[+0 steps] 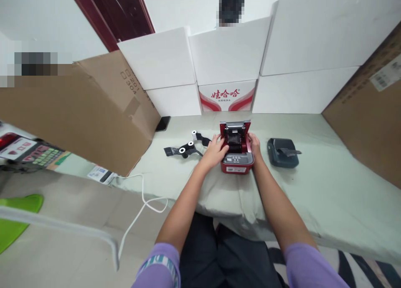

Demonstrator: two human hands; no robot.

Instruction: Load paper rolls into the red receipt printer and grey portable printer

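Well, loose black ribbon [189, 147] lies left of centre; my left hand [214, 154], fingers spread, touches the red machine [238, 159] right of centre, dark roll [234, 141] seemingly seated, lid [235, 123] not yet closed; my right hand's [255, 146] grip I can't tell

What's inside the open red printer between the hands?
Glossy black film shows inside the red printer, in front of the raised lid. Whatever lies beneath the film is covered, and the left hand hides part of the left wall.
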